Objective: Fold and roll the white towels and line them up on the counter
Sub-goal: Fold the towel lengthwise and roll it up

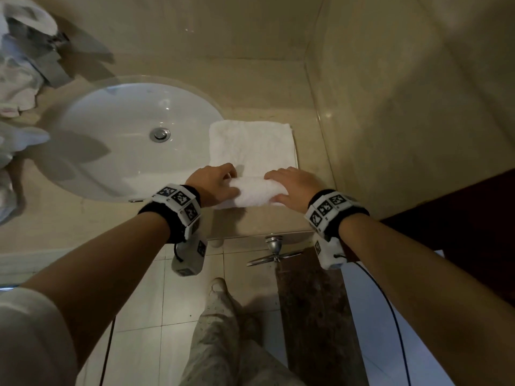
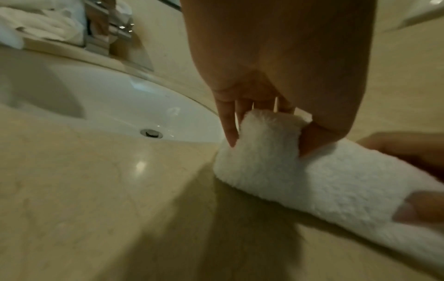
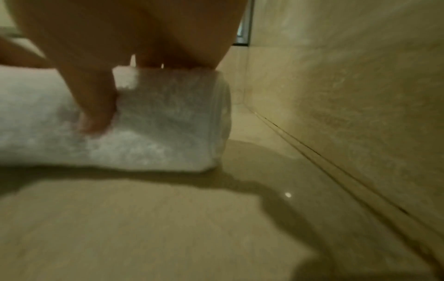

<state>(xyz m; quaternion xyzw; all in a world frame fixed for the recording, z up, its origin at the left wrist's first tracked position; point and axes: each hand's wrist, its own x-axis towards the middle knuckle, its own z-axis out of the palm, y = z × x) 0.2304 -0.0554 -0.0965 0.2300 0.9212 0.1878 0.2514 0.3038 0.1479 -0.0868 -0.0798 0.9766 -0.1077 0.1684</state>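
A white towel (image 1: 252, 151) lies folded into a strip on the beige counter (image 1: 259, 221), right of the sink. Its near end is rolled into a thick roll (image 1: 257, 195). My left hand (image 1: 216, 181) grips the roll's left end (image 2: 261, 144), fingers curled over the top and thumb on the near side. My right hand (image 1: 292, 185) grips the roll's right end (image 3: 168, 117) the same way, with its thumb (image 3: 96, 106) pressed into the front. The far part of the towel lies flat toward the wall.
A white oval sink (image 1: 133, 140) with a metal drain (image 1: 159, 134) sits left of the towel. Crumpled white cloth (image 1: 19, 73) lies at the far left by the faucet (image 2: 108, 28). A tiled wall (image 1: 418, 107) bounds the counter on the right.
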